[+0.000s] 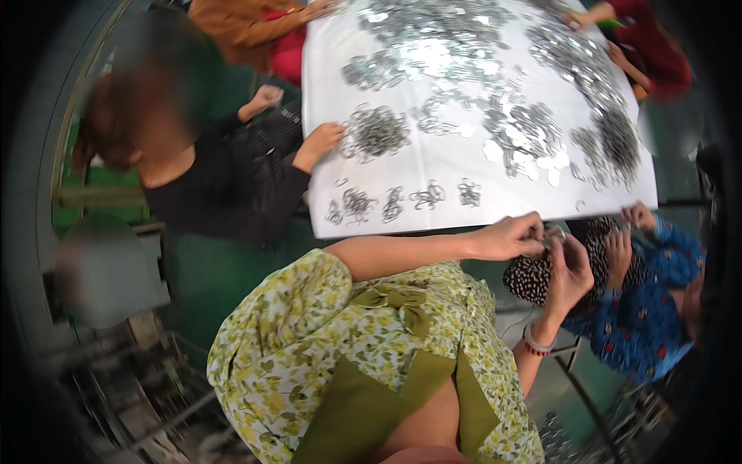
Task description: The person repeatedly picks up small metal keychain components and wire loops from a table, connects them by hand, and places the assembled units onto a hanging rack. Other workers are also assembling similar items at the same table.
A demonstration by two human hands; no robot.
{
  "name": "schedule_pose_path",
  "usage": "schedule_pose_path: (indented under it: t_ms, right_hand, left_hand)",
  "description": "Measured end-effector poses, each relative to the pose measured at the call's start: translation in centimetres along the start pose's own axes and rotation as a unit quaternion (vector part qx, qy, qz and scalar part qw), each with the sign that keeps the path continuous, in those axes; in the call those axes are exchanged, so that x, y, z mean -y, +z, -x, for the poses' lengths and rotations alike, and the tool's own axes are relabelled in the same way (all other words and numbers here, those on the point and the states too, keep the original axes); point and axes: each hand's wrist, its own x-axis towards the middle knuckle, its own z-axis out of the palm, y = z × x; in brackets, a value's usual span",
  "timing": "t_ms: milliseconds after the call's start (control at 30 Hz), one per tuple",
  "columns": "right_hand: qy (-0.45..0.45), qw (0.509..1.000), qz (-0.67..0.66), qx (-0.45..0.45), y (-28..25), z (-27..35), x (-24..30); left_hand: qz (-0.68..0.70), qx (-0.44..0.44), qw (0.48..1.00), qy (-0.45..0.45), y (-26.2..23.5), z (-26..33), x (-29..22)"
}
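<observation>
Nearest the camera, the person's own torso in a yellow-green floral dress point(363, 348) fills the lower centre, both bare forearms reaching up toward the table edge.

Hands: the left hand point(512, 236) and the right hand point(568, 271), a bead bracelet point(535, 344) on its wrist, meet just below the near edge of the table. Fingers of both close together on a small metal piece point(553, 239); its exact shape is too small to tell.

Near edge of the white table sheet point(371, 147): a row of small separate bundles of wire-like metal parts point(429, 195), five or six, lying apart from one another. These read as finished lots.

Mid table: a larger dark heap point(376, 131) under the hand of a co-worker in a black top point(232, 185).

Far table: broad loose spreads of shiny flat metal pieces point(525, 131), covering most of the sheet, with other co-workers' hands at the far corners. At the right edge, a co-worker in a blue patterned sleeve point(657, 294) also works at the edge.

Judgement: little done, most left; the loose stock far outweighs the sorted bundles.
</observation>
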Motion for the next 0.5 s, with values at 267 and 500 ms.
schedule_pose_path:
  t_ms: [267,500]
  right_hand:
    - [0.017,0.999,0.017,0.028,1.5,1.9,1.2]
    - [-0.004,0.998,0.054,0.040,0.4,2.5,1.0]
  left_hand:
    - [-0.060,-0.205,0.971,0.108,-3.6,5.6,4.3]
    - [-0.296,-0.513,0.784,-0.185,-22.0,13.3,13.9]
